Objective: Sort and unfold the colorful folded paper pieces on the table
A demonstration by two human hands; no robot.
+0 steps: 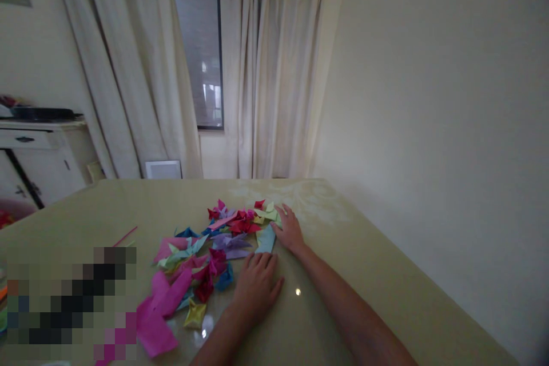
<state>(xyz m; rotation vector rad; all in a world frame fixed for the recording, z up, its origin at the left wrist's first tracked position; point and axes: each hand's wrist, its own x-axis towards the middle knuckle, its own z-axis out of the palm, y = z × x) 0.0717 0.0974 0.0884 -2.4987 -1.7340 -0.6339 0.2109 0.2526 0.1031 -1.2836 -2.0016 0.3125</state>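
Observation:
A heap of folded paper pieces in many colours spreads across the table, with purple origami [229, 244] in its middle. My left hand [256, 281] lies palm down at the near right side of the heap, fingers stretched out by a light blue paper piece [266, 238]. Farther off, my right hand [290, 230] rests at the heap's right end. Its fingers are spread at a pale green folded paper [269, 213], which they partly cover. Nearer to me are a yellow paper star [195, 315], a blue piece [225, 277] and a large magenta folded paper [160, 311].
The pale green table [343, 297] has a glossy top and runs along the wall at right. A thin pink stick [125, 236] lies left of the heap. Pixel blocks hide the lower left. Behind stand curtains [283, 68] and a white cabinet [55, 154].

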